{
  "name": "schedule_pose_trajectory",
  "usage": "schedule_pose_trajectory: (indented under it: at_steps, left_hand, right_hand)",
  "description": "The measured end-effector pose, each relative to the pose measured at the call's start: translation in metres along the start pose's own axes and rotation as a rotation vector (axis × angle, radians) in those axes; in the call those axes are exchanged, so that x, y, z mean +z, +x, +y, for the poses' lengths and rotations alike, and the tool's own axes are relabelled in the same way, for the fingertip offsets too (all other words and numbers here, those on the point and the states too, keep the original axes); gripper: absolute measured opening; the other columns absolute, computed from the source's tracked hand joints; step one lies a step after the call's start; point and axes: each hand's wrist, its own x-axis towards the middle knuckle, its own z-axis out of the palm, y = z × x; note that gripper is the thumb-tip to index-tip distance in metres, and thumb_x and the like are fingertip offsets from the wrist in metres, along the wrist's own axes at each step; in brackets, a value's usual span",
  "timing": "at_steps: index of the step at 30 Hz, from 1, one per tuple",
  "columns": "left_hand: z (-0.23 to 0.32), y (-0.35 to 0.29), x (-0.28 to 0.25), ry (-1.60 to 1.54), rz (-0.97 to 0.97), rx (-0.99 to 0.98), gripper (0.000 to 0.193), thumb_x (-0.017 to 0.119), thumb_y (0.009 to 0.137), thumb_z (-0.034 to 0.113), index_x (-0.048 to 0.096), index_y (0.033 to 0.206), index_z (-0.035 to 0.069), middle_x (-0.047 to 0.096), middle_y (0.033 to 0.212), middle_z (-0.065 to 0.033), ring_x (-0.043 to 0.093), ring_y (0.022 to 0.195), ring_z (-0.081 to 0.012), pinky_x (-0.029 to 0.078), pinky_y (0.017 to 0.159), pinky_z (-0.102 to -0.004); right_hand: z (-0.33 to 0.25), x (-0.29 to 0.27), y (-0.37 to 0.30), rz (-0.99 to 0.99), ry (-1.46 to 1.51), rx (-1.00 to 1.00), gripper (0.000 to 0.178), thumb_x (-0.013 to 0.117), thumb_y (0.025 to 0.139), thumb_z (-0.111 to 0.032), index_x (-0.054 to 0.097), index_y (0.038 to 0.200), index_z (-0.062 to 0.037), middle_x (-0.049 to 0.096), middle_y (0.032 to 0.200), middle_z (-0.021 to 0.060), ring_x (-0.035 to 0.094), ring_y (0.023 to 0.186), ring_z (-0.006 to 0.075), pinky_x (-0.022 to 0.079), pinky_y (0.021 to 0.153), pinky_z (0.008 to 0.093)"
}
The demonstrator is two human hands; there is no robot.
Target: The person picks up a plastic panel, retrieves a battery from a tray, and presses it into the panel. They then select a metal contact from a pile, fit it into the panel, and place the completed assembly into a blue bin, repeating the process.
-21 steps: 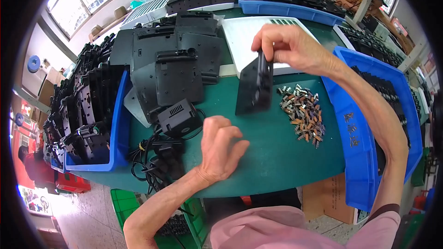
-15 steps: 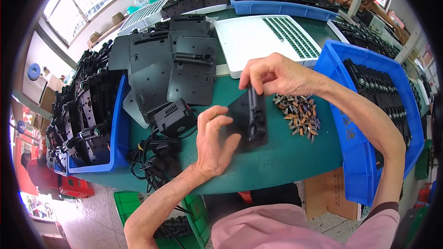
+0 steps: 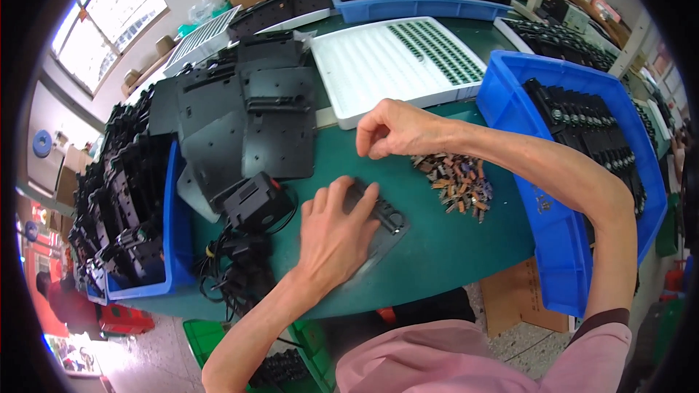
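Observation:
My left hand (image 3: pixel 335 229) grips a black plastic panel (image 3: pixel 390 220) low over the green table, its fingers and thumb around the panel's raised ridge. Part of the panel is hidden beneath this hand. Above and to the right, my right hand (image 3: pixel 404 129) is apart from the panel, with thumb and fingertips pinched together. Anything between those fingertips is too small or hidden to make out. Just below my right hand lies a loose pile of small orange-brown and grey parts (image 3: pixel 460 188). Behind it sits a white tray (image 3: pixel 353 65) with rows of small green pieces.
Flat black panels (image 3: pixel 280 131) are stacked left of centre, beside a black boxy device (image 3: pixel 256 200) with tangled cables (image 3: pixel 237 262). A blue bin (image 3: pixel 175 229) of black parts stands at left, another blue bin (image 3: pixel 510 94) at right. A green crate (image 3: pixel 200 338) is below the table.
The panel has been lowered toward the table and tilted, now in my left hand. My right hand has let go of its upper end. The view has shifted slightly.

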Motion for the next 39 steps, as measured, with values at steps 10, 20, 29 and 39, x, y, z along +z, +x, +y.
schedule_pose_trajectory:
  at_steps: [10, 20, 29, 39]
  left_hand:
    - [-0.015, 0.004, 0.014, -0.107, 0.136, -0.036, 0.039, 0.08, 0.07, 0.014, 0.065, 0.103, -0.001, 0.057, 0.111, -0.013, 0.052, 0.102, -0.0312, 0.042, 0.087, -0.043]
    - [-0.022, 0.008, 0.01, -0.314, 0.133, -0.154, 0.036, 0.082, 0.068, 0.006, 0.07, 0.102, 0.001, 0.062, 0.103, -0.0089, 0.055, 0.098, -0.028, 0.048, 0.083, -0.0368]
    - [-0.021, 0.006, 0.014, -0.33, 0.177, -0.183, 0.036, 0.082, 0.068, 0.005, 0.069, 0.101, 0.0, 0.062, 0.103, -0.009, 0.055, 0.098, -0.0281, 0.047, 0.083, -0.0365]
    - [-0.013, 0.013, 0.026, -0.262, 0.3, -0.209, 0.031, 0.073, 0.073, 0.0, 0.067, 0.104, 0.0, 0.061, 0.101, -0.0106, 0.054, 0.096, -0.0311, 0.045, 0.086, -0.0383]
  right_hand:
    - [0.066, -0.123, 0.021, 0.647, -0.687, 0.187, 0.023, 0.061, 0.071, 0.003, 0.074, 0.087, -0.0068, 0.072, 0.087, 0.0161, 0.07, 0.085, 0.0336, 0.054, 0.074, 0.0423]
    - [0.096, -0.135, 0.053, 0.574, -0.97, 0.295, 0.012, 0.061, 0.075, 0.0, 0.069, 0.082, -0.0043, 0.07, 0.084, 0.0208, 0.07, 0.082, 0.0382, 0.054, 0.067, 0.0495]
    - [0.09, -0.15, 0.049, 0.528, -0.902, 0.238, 0.007, 0.071, 0.067, 0.0, 0.066, 0.071, -0.0032, 0.069, 0.078, 0.0179, 0.069, 0.078, 0.0348, 0.054, 0.068, 0.0447]
    - [0.004, -0.09, 0.009, 0.339, -0.218, 0.103, 0.015, 0.072, 0.077, -0.007, 0.069, 0.089, 0.0017, 0.065, 0.068, 0.0049, 0.061, 0.063, 0.0088, 0.049, 0.058, 0.024]
